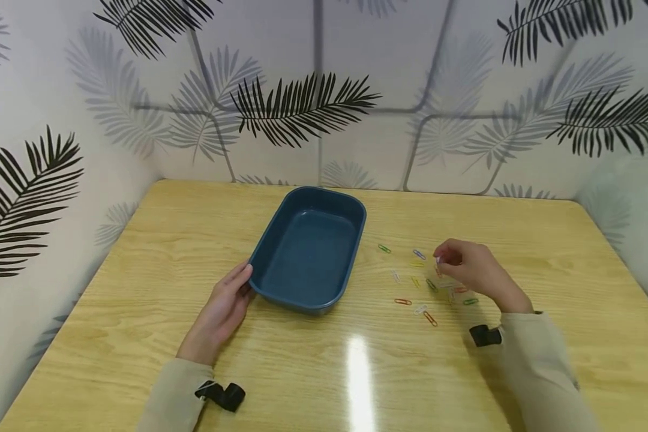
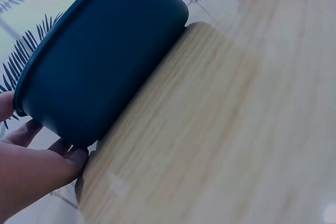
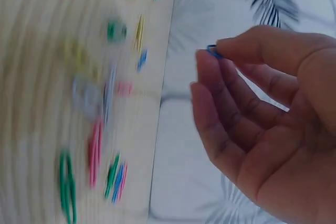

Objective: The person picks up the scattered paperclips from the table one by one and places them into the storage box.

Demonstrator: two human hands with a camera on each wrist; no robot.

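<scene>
A dark blue plastic basin (image 1: 309, 252) stands on the table with nothing inside it. My left hand (image 1: 224, 309) grips its near left corner; in the left wrist view the thumb lies at the rim and the fingers bend against the outer wall (image 2: 105, 56). Over at the right, my right hand (image 1: 477, 273) is raised a little above scattered paper clips. Thumb and forefinger pinch a blue paper clip (image 3: 212, 51), mostly hidden by the fingertips. Below that hand lie clips of several colours, among them a red paper clip (image 1: 430, 318) and a green paper clip (image 1: 470, 301).
The light wooden table (image 1: 140, 270) ends at a leaf-patterned curtain (image 1: 356, 138) behind and at the sides. Paper clips lie between the basin and my right hand, including a green paper clip (image 1: 384, 248) close to the basin's right side.
</scene>
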